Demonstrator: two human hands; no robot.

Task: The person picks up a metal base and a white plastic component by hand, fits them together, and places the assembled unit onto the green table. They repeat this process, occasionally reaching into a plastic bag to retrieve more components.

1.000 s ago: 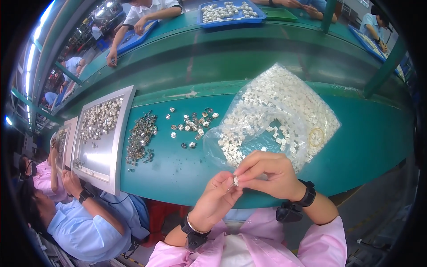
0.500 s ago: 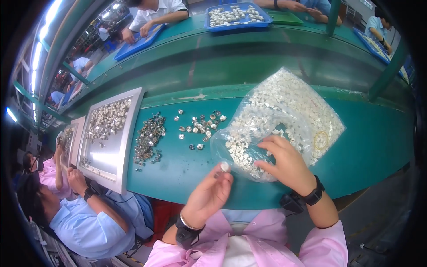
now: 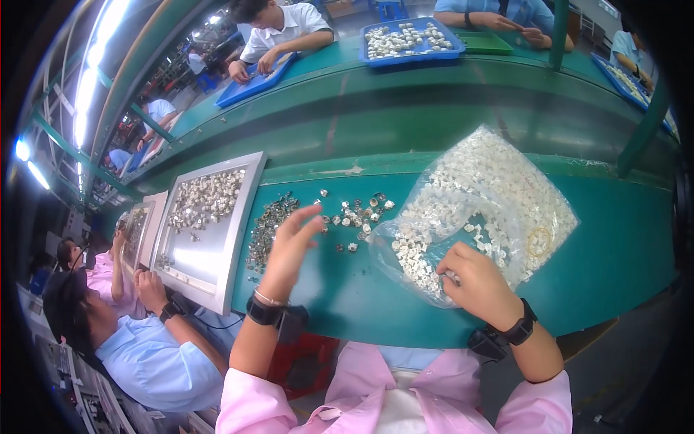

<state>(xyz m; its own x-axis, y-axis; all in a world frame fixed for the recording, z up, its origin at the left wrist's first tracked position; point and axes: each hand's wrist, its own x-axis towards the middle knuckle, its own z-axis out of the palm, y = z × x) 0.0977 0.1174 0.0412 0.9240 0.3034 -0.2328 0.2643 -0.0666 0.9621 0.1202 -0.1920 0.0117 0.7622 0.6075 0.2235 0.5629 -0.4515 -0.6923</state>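
My left hand [image 3: 293, 244] is raised over the green bench, its fingers stretched and apart, with nothing visible in them. It is nearest to a dense pile of small metal parts [image 3: 269, 235] and covers part of it. Just right of it lie loose small white-and-metal pieces [image 3: 361, 213]. My right hand [image 3: 477, 283] is closed, fingertips bent together at the mouth of a clear plastic bag [image 3: 387, 242]. Small white parts [image 3: 413, 262] fill the bag and spread at its opening. Whatever the right fingertips pinch is hidden.
Left of the metal pile, a silver-framed tray [image 3: 249, 210] holds many white pieces. A co-worker in light blue [image 3: 155, 354] sits close on my left. A green ledge [image 3: 405, 108] runs behind the bench; beyond it are blue trays [image 3: 412, 45] and other people.
My left hand has moved left and away over the metal pile, and the white piece it held no longer shows. My right hand's fingers have closed at the bag. The view has shifted.
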